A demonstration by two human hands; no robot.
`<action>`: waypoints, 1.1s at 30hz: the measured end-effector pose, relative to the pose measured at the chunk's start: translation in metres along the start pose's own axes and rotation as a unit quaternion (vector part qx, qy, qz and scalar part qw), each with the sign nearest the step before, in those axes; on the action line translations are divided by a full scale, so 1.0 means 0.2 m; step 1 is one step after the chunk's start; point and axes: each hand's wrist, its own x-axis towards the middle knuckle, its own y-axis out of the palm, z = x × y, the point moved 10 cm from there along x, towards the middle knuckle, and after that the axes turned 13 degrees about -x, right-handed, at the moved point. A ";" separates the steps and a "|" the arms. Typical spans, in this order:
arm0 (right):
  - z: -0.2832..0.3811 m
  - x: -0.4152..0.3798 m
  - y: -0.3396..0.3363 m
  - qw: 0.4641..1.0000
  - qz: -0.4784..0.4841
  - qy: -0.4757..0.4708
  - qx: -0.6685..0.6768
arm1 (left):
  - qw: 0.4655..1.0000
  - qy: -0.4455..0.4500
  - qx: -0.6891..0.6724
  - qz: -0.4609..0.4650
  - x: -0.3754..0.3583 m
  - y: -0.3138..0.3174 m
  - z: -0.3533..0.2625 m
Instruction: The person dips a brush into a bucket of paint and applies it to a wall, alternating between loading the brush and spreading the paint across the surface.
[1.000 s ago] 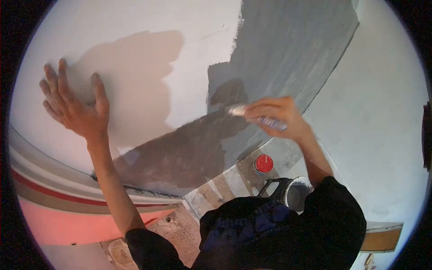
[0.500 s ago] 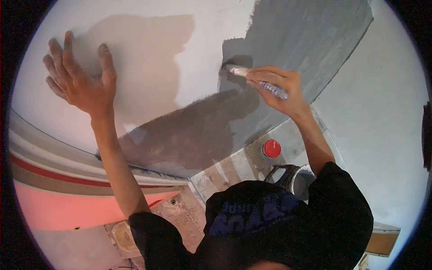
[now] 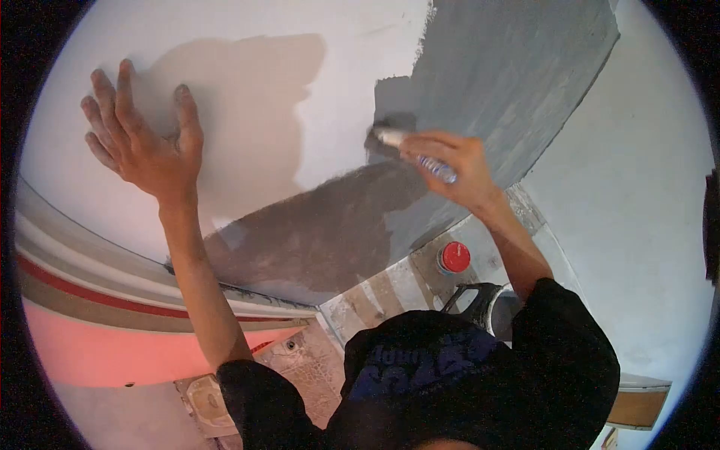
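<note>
My left hand [image 3: 146, 142] lies against the white wall [image 3: 352, 60] with its fingers spread, holding nothing. Closed around the patterned handle of a paintbrush [image 3: 429, 163] is my right hand [image 3: 457, 161]. The brush head touches the wall at the left edge of the grey paint [image 3: 502, 82], close to where grey meets white. Grey coating covers the upper right and runs as a band along the wall's bottom. Shadows of my arm and hand fall across both the white and the grey parts.
Below the wall stand a container with a red lid [image 3: 454, 257] and a bucket [image 3: 501, 311] partly hidden by my shirt. A striped, curved ledge [image 3: 90, 274] with a pink panel [image 3: 112, 345] runs at left. A pale wall [image 3: 630, 210] rises at right.
My right hand and the brush have moved slightly down and left along the grey edge. My left hand stays spread on the wall; the whole view has shifted a little.
</note>
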 end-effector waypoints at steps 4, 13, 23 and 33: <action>0.01 -0.01 -0.17 0.998 -0.064 -0.002 0.003 | 1.000 0.011 -0.005 -0.004 0.00 0.00 -0.01; -0.14 -0.30 0.25 0.992 0.127 0.009 0.014 | 1.000 -0.011 0.003 0.013 0.01 -0.01 -0.01; -0.23 0.10 -0.37 0.998 -0.036 -0.054 -0.004 | 1.000 -0.001 0.010 0.013 0.02 -0.01 -0.02; -0.38 -0.25 0.14 0.989 0.099 0.029 0.104 | 1.000 -0.021 0.005 0.019 0.02 -0.02 -0.03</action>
